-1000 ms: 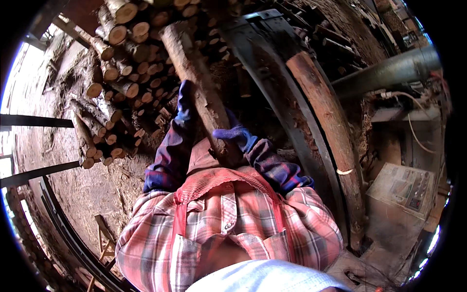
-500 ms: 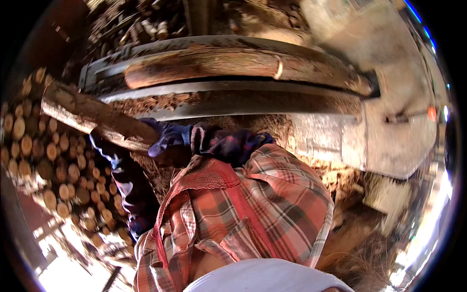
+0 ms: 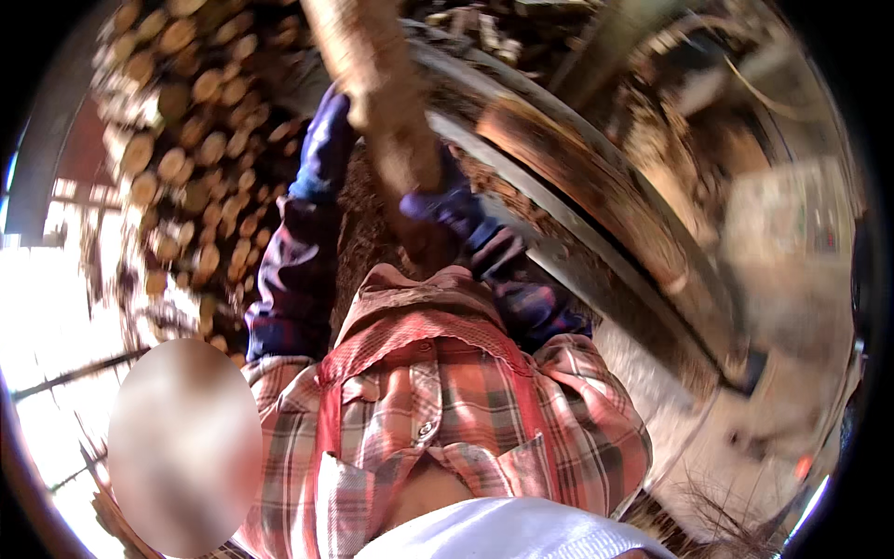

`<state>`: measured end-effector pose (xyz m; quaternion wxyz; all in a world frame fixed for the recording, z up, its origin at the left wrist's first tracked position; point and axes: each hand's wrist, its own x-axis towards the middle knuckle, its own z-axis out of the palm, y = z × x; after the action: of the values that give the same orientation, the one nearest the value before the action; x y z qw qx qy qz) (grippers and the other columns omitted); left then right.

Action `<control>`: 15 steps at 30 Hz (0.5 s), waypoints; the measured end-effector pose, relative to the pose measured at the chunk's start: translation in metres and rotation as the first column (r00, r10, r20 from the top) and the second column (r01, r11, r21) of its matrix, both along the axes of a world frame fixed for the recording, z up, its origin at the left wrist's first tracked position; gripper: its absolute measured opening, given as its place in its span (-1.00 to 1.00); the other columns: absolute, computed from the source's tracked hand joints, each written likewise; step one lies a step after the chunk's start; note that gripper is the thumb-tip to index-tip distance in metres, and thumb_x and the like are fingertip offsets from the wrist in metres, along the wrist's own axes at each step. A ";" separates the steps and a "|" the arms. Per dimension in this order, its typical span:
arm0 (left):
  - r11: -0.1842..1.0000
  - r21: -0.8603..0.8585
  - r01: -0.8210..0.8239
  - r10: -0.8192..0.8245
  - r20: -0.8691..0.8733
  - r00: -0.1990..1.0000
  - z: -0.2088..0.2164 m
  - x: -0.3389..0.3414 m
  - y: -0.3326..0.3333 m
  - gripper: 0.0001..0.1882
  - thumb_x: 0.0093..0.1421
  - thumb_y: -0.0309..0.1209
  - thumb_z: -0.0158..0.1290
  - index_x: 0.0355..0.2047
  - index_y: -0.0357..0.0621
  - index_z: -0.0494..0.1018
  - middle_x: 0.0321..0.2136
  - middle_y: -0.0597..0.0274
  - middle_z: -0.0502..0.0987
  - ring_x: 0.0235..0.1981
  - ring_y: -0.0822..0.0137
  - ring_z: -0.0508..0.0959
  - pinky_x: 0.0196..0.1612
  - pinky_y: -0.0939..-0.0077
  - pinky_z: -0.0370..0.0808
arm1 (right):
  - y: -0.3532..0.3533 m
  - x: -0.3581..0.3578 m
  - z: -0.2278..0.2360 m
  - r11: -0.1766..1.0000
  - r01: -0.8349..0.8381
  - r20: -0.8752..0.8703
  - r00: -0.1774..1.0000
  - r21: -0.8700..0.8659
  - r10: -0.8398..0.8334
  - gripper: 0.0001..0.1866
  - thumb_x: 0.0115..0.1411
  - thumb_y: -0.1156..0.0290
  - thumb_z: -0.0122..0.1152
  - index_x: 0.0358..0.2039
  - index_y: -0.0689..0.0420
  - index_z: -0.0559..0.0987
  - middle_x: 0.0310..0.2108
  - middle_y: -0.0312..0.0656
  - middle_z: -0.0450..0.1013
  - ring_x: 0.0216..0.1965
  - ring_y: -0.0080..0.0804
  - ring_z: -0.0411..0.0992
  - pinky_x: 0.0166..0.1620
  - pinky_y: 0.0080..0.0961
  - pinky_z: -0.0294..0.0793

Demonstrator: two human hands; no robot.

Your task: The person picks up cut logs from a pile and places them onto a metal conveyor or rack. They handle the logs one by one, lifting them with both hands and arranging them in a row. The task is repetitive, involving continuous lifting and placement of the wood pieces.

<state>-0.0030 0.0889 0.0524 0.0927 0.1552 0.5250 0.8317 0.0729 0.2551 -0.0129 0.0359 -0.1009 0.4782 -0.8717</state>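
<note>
Between my hands is a thick log (image 3: 382, 88), blurred by motion, stretching away from my body past the top edge of the view. My left hand (image 3: 325, 140), in a blue-purple glove, is closed against the log's left side. Its fingertips are partly hidden by the wood. My right hand (image 3: 445, 203), gloved alike, grips the log's right side close to its near end, thumb lying over the top. To the right, a second log (image 3: 577, 177), brown and partly stripped, rests lengthwise along a grey metal trough (image 3: 549, 244).
A tall stack of cut logs (image 3: 174, 165) rises at my left. Bark scraps (image 3: 512, 203) lie along the trough, and more firewood (image 3: 484, 33) is heaped behind it. A pale slab floor (image 3: 717, 447) spreads at the right. A blurred oval hides part of the lower left.
The log in my hands has swung from pointing left to pointing away from me. My view has turned left, so the trough now slants across the right and the log stack sits further up.
</note>
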 end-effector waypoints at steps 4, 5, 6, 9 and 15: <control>0.990 -0.118 -0.076 0.062 -0.124 0.990 0.017 0.008 0.000 -0.44 0.31 -0.18 -0.08 0.23 -0.21 0.17 0.05 0.08 0.44 0.08 0.26 0.44 0.14 0.40 0.32 | 0.068 -0.071 0.042 0.937 0.216 -0.218 0.963 0.274 -0.158 0.06 -0.31 0.27 0.61 0.22 0.18 0.21 0.07 -0.09 0.36 0.06 -0.20 0.34 0.14 -0.33 0.35; 0.974 -0.186 -0.131 0.102 -0.157 0.982 0.017 0.012 -0.008 -0.44 0.30 -0.17 -0.07 0.22 -0.19 0.18 0.03 0.08 0.45 0.06 0.25 0.45 0.13 0.40 0.33 | 0.085 -0.095 0.061 0.889 0.289 -0.308 0.934 0.356 -0.181 0.06 -0.31 0.26 0.62 0.21 0.19 0.22 0.05 -0.08 0.37 0.03 -0.20 0.36 0.13 -0.33 0.38; 0.986 -0.101 -0.131 0.124 -0.076 0.989 0.013 0.013 -0.013 -0.44 0.28 -0.16 -0.03 0.20 -0.17 0.22 0.00 0.12 0.48 0.03 0.26 0.48 0.08 0.44 0.37 | 0.102 -0.119 0.083 0.786 0.368 -0.349 0.914 0.497 -0.208 0.06 -0.32 0.25 0.62 0.20 0.19 0.23 0.04 -0.08 0.38 0.01 -0.20 0.38 0.12 -0.34 0.41; 0.963 -0.117 -0.243 0.258 0.140 0.956 -0.009 0.020 -0.042 -0.46 0.27 -0.15 -0.02 0.16 -0.18 0.27 -0.02 0.12 0.50 0.01 0.27 0.49 0.03 0.47 0.39 | 0.136 -0.176 0.126 0.131 0.472 -0.466 0.882 0.872 -0.074 0.13 -0.32 0.06 0.60 0.26 0.02 0.18 0.04 0.00 0.39 0.05 -0.12 0.38 0.13 -0.27 0.38; 0.905 -0.173 -0.388 0.421 0.251 0.871 -0.079 0.052 -0.098 -0.52 0.20 -0.20 0.11 0.04 -0.20 0.38 -0.25 0.36 0.51 -0.26 0.46 0.48 -0.15 0.55 0.40 | 0.164 -0.154 0.018 -0.503 0.132 -0.150 0.989 0.854 0.005 0.25 -0.35 -0.15 0.48 0.33 -0.12 -0.01 0.07 0.13 0.35 0.06 0.16 0.34 0.12 -0.04 0.31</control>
<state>0.0489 -0.0088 -0.0269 -0.0007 -0.0842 0.5748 0.8139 -0.0807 0.4195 0.0048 0.0302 -0.0231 0.9991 -0.0183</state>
